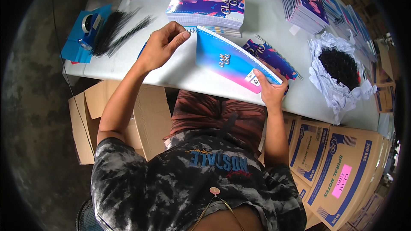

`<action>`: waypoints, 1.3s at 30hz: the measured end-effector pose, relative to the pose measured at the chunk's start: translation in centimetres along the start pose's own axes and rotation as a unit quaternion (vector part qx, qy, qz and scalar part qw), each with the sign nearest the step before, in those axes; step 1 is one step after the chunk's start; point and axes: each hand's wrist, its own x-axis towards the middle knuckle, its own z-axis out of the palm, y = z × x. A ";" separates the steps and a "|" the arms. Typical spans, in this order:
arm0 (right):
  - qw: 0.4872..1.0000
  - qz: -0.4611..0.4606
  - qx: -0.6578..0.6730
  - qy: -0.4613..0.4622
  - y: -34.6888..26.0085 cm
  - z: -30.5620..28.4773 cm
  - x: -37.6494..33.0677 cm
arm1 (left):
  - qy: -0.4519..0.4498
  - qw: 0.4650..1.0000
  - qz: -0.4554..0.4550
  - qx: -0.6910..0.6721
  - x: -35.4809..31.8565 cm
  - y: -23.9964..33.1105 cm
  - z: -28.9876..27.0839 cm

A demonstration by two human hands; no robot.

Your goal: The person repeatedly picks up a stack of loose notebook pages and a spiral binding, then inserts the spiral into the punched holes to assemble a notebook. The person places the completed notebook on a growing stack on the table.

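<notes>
My right hand (274, 90) grips the lower right corner of a blue and pink notebook (227, 57), thumb on its cover, tilted above the table. Along its upper edge runs a row of punched holes. A short stretch of black spiral coil (193, 31) sticks out at its upper left corner. There my left hand (165, 45) is closed, thumb against curled fingers, at the coil's end. Behind the held notebook, a purple spiral-bound notebook (269, 53) lies on the table. Just beyond stands a stack of notebooks (205, 6) with a colourful cover on top.
Loose black coils (113, 30) lie left on the white table (171, 75), by a tape dispenser (87, 28) on a blue sheet. More notebook stacks (304, 6) stand at the back. Crumpled white wrapping (319, 72) holds a black tangle at right. Cardboard boxes (342, 175) flank me.
</notes>
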 end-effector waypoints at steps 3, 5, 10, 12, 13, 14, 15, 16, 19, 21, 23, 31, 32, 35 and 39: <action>1.000 -0.002 -0.016 0.011 0.1 0.0 -0.3 | 0.006 0.996 -0.011 0.089 0.1 0.4 -0.3; 1.000 -0.006 -0.014 0.015 0.1 0.1 -0.3 | 0.002 0.995 -0.006 0.097 0.2 0.4 -0.5; 0.996 -0.084 0.012 -0.038 0.4 -0.3 0.2 | -0.120 0.978 -0.065 -0.155 2.1 0.6 -2.4; 0.995 -0.078 0.012 -0.052 0.4 -0.6 0.3 | -0.110 0.992 -0.004 -0.056 2.5 2.0 -2.7; 0.997 -0.051 0.006 -0.053 0.1 -0.7 0.1 | -0.105 0.993 0.050 -0.001 2.5 2.2 -2.8; 0.998 -0.023 -0.001 -0.054 -0.1 -0.8 0.0 | -0.099 0.988 0.104 0.054 2.5 2.6 -2.9; 0.998 -0.006 0.013 -0.061 0.0 -0.9 -0.2 | -0.080 0.986 0.122 0.078 2.3 4.0 -2.6; 0.997 0.011 0.027 -0.067 0.3 -0.9 -0.4 | -0.132 0.979 0.110 0.112 2.7 4.4 -3.0; 0.995 0.031 0.029 -0.086 0.5 -0.7 -0.7 | -0.221 0.961 0.049 0.159 3.1 4.6 -3.8; 0.995 0.013 0.004 -0.095 0.4 -0.3 -0.6 | -0.112 0.927 0.209 0.289 2.9 4.7 -3.0; 0.994 -0.017 -0.027 -0.106 -0.1 -0.3 -0.5 | -0.015 0.897 0.282 0.340 2.1 5.5 -1.6; 0.978 -0.148 -0.100 -0.107 -0.4 0.7 -0.9 | 0.202 0.787 0.336 0.477 1.2 3.2 0.8; 0.976 -0.161 -0.102 -0.107 -0.3 1.1 -1.2 | 0.155 0.838 0.286 0.439 -0.3 -0.5 2.4; 0.975 -0.169 -0.102 -0.100 -0.3 1.6 -2.1 | 0.041 0.775 0.381 0.502 -4.8 -5.1 4.4; 0.964 -0.216 -0.099 -0.123 -0.6 2.6 -2.3 | 0.188 0.778 0.437 0.411 -3.9 -3.4 3.9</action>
